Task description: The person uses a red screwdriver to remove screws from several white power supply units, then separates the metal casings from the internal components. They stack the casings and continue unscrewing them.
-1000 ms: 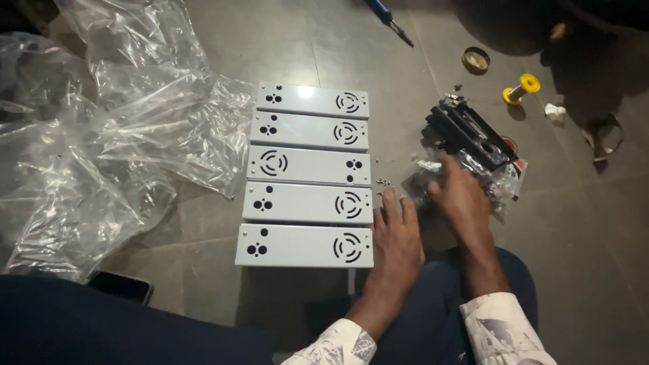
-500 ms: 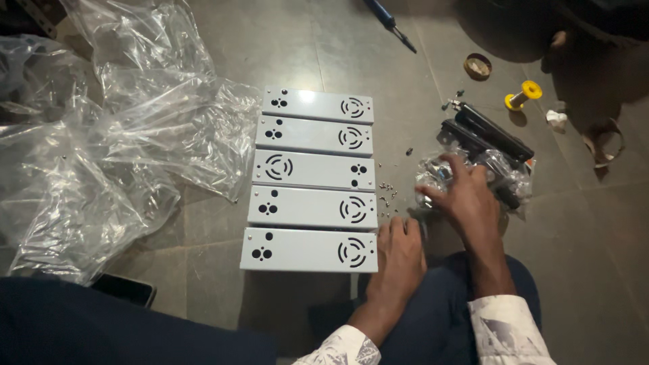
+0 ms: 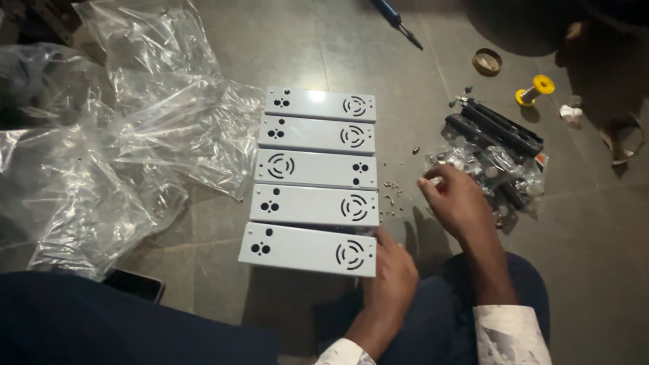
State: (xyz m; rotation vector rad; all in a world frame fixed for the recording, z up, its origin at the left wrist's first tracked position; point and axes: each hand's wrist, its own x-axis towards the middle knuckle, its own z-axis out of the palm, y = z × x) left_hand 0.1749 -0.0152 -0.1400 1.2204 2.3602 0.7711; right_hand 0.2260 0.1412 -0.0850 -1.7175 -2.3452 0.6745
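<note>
On floor: left hand (image 3: 391, 274) touching nearest grey panel (image 3: 307, 249); right hand (image 3: 454, 201) over screws (image 3: 391, 192).

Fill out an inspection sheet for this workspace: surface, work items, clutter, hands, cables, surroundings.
Surface: grey tiled floor, dimly lit.
Work items: five grey metal panels in a column, with holes and round vents; small screws scattered beside them; black parts under a clear bag of small parts.
Clutter: empty plastic bags at left; screwdriver, tape roll, yellow spool.
Hands: left hand touches the nearest panel's right end; right hand pinches something small by the bag.
Cables: nothing seen.
Surroundings: dark phone near the knee.
</note>
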